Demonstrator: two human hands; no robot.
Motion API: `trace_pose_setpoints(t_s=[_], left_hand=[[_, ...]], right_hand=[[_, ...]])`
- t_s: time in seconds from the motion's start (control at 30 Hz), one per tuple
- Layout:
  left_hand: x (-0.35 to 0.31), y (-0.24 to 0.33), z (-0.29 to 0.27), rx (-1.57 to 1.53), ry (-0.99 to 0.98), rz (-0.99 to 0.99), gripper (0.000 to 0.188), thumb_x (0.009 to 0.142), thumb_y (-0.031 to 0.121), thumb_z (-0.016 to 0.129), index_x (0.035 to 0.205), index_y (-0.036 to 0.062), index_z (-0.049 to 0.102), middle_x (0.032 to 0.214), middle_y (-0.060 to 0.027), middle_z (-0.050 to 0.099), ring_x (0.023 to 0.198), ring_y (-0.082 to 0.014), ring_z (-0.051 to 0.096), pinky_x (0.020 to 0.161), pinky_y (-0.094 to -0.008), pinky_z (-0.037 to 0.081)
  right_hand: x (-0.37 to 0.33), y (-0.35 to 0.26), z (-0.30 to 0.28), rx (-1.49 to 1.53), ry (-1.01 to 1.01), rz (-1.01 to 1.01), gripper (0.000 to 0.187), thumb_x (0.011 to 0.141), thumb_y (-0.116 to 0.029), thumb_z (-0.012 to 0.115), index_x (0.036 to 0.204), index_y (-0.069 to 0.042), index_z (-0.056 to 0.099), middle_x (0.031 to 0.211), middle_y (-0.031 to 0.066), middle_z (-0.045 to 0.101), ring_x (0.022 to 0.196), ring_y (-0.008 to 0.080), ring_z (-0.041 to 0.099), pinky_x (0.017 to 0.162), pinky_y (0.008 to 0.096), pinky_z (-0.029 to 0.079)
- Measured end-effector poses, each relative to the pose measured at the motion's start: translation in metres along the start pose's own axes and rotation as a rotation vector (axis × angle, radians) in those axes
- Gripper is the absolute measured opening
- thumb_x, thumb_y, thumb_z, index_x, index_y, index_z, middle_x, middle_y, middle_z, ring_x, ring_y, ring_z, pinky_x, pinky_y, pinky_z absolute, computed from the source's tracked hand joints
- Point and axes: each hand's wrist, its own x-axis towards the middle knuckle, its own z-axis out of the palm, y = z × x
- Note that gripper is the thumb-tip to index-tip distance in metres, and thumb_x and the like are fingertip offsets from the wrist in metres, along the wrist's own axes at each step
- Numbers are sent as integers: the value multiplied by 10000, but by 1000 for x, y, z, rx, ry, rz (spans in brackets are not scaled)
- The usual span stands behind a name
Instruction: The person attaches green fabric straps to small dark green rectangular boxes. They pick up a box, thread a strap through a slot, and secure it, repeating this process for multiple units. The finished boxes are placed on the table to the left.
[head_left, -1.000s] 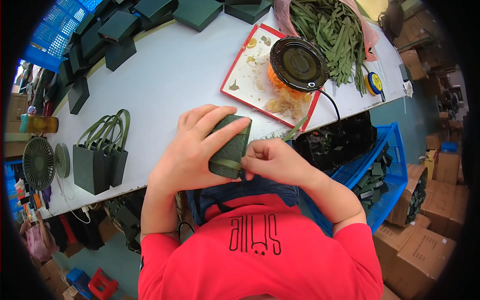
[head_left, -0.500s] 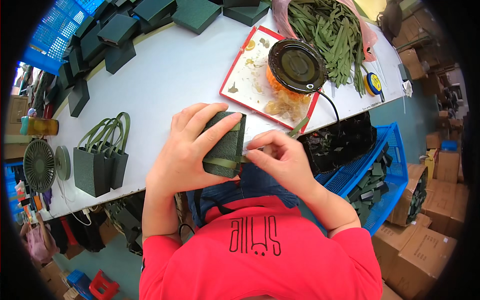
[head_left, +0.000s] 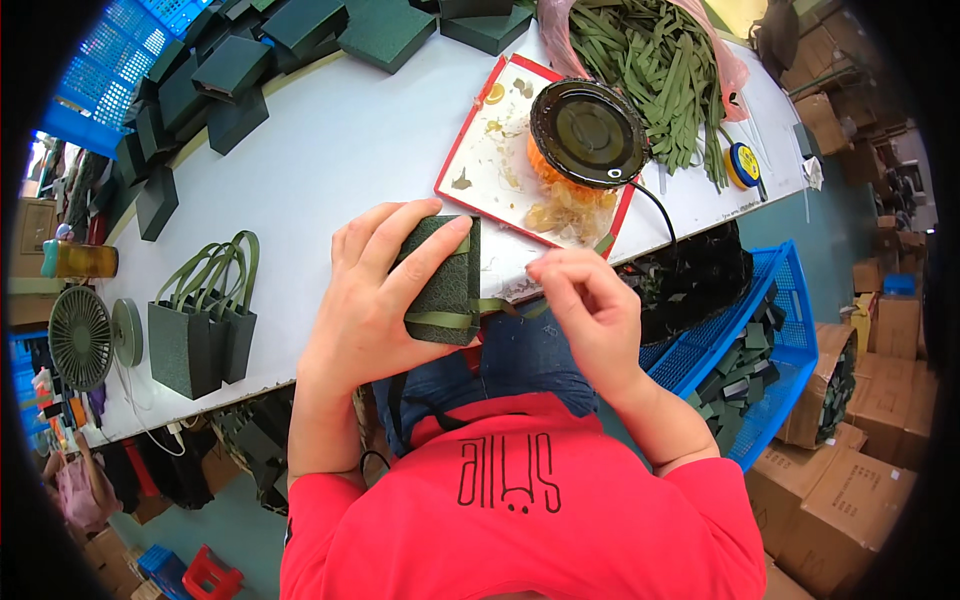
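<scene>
My left hand [head_left: 375, 285] is wrapped round a small dark green, textured gift bag [head_left: 445, 285], fingers over its top and thumb beneath. A strip of olive-green ribbon [head_left: 440, 320] crosses the bag's lower end, and its loose end sticks out to the right. Apart from the bag, my right hand [head_left: 595, 310] is raised with thumb and fingers closed together; whether anything small is between the fingertips is hidden. Just beyond that hand is a round black glue pot [head_left: 590, 132] on an orange base, standing in a red-rimmed white tray [head_left: 475, 140] smeared with dried glue.
Finished-looking green bags with ribbon handles [head_left: 190, 340] stand at left near a small fan [head_left: 80, 338]. Dark green boxes [head_left: 235, 65] are piled at the far left. Ribbons [head_left: 650, 70] fill a pink plastic bag. A blue crate [head_left: 790, 340] of green pieces sits at right.
My right hand has moved away from the bag, up and to the right. The ribbon's end now shows loose beside the bag. My left hand keeps its hold, shifted slightly left.
</scene>
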Motion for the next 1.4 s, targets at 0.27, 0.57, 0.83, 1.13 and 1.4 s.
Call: trace_pose_setpoints(t_s=[0.27,0.57,0.83,1.13,1.4], left_hand=[[2,1,8,70,114,106,800,592,342,881,1332,164,636,1406,-108,540,1251,-335,512,1022,-494,387],[-1,3,10,138,102,100,735,630,380,856,1307,184,649,1413,-104,537,1252,-337,506,1033,-512,377],[-3,2,12,165,116,121,740,630,370,860,1313,185,644,1413,-116,530,1257,-346,500,1039,-522,375],[-6,0,18,90,120,96,758,606,321,872,1314,170,644,1414,-127,528,1255,-357,503,1029,-521,379],[-7,-3,16,108,143,93,776,591,290,878,1318,157,642,1422,-129,529,1260,-353,503,1030,-512,387]], right_hand=[[-4,-14,19,-120,-211,215,156,925,-96,732,838,2,647,792,47,583,540,53,470,519,250,385],[-4,-7,23,-167,-200,143,115,880,-30,708,855,10,604,802,58,562,553,83,480,529,269,397],[1,-8,26,-170,-209,188,157,858,-20,714,822,12,565,771,69,548,559,107,489,530,288,403],[-5,-5,25,-71,-213,253,126,849,5,686,834,8,561,789,62,550,560,100,482,534,281,402],[-6,-11,18,-131,-177,156,50,881,-6,690,906,5,648,893,60,632,566,68,500,542,244,406]])
